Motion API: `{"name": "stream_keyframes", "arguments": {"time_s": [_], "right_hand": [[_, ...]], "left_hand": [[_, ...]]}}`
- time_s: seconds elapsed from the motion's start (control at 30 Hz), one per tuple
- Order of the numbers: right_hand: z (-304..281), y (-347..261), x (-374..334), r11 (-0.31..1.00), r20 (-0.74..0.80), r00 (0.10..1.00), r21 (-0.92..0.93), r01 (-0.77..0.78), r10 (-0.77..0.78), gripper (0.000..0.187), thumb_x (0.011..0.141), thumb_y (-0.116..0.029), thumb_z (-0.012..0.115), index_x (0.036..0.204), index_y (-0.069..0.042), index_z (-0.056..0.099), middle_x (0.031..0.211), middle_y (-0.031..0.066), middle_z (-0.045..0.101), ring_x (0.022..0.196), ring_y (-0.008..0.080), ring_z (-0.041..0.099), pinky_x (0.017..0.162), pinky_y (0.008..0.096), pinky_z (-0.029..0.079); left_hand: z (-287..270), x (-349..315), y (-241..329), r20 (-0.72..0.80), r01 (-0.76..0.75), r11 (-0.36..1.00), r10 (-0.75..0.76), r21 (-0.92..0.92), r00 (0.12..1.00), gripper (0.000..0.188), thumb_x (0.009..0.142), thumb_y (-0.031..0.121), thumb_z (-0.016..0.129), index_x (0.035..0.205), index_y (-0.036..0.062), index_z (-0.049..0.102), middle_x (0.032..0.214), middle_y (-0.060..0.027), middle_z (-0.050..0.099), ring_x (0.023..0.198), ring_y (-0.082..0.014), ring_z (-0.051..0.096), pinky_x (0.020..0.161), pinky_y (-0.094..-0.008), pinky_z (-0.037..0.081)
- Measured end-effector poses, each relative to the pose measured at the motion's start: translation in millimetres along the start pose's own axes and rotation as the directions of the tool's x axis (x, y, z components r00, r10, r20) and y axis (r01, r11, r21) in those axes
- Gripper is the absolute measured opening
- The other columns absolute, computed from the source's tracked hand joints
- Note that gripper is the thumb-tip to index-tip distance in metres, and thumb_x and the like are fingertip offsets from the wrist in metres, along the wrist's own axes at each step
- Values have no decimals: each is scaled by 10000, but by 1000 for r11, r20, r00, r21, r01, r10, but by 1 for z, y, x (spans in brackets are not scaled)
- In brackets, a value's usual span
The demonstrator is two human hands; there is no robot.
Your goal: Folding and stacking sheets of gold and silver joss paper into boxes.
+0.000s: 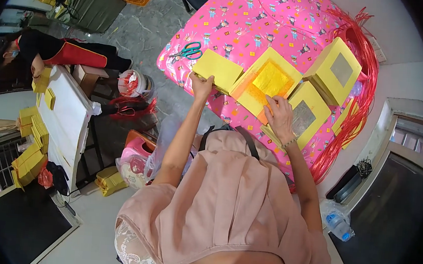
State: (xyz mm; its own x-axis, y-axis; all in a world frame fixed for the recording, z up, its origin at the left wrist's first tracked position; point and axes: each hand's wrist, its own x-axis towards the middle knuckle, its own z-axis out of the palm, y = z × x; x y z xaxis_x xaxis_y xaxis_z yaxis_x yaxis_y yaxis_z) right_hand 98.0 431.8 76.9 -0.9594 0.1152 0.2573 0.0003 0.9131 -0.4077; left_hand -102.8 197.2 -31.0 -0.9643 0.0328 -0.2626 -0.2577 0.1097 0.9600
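At the near left edge of the table, my left hand [201,86] is closed on the corner of a stack of plain yellow paper [218,68], its thumb on top. My right hand [279,118] rests with fingers slightly bent and apart on a stack of yellow sheets bearing an orange-edged gold square [272,77]. Beside that hand lies a yellow paper stack with a silver square [302,117]. A taller stack with a silver square [342,70] stands behind it. Teal-handled scissors [190,50] lie beyond my left hand.
A pink patterned cloth [245,15] covers the table. Red plastic strands [369,90] hang down its right side. At left, another person [39,49] handles yellow paper at a white table [63,113]. A bucket [135,83] and a pink stool-like item [138,148] stand between.
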Motion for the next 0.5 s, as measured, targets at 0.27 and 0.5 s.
{"name": "stream_keyframes", "arguments": {"time_s": [0.27,0.5], "right_hand": [[2,-2,-10,1000,23,1000,5,-5,5,378,867,-158,692,1227,-56,637,1070,115,577,979,289,578,837,413,471],[-2,-6,-13,1000,48,999,6,16,-16,404,858,-176,705,1235,-49,634,1073,110,577,985,286,574,845,418,468]], "left_hand": [[6,-5,8,-119,-17,959,52,282,991,767,753,104,782,1337,-56,312,993,-199,652,898,-297,695,787,-388,558],[1,-6,14,-105,2,974,23,225,994,794,741,126,788,1350,-46,309,967,-182,652,867,-292,690,779,-389,556]]}}
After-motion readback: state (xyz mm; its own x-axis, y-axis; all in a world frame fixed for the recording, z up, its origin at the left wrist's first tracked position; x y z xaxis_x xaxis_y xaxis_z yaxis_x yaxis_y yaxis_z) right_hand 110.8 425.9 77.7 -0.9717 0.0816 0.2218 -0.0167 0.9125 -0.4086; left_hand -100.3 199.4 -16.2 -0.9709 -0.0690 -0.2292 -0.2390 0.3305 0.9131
